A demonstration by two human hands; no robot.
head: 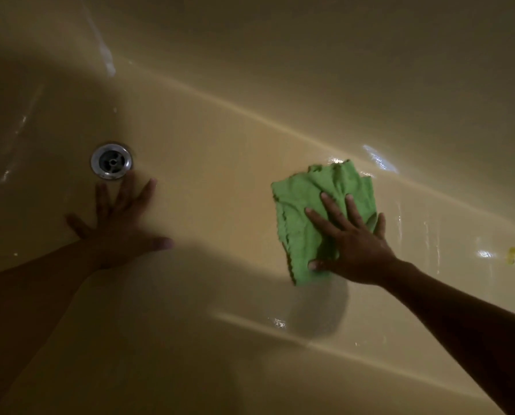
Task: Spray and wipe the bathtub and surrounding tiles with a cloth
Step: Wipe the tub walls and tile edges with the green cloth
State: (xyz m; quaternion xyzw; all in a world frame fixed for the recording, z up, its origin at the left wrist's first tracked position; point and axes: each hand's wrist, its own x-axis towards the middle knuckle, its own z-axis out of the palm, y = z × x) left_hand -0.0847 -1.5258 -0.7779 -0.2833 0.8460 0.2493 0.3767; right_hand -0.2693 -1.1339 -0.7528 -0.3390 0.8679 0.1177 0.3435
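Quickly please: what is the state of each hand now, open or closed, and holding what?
Left hand: open, flat on the bathtub floor near the drain.
Right hand: open, pressing flat on the green cloth.

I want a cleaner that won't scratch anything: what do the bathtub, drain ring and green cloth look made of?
Bathtub: glossy beige enamel or acrylic, cannot tell which; sharp light streaks show the gloss. Drain ring: polished silvery metal, likely chrome or stainless, with bright highlights. Green cloth: soft, fuzzy fabric, probably microfibre; matte, rumpled, wavy edges.
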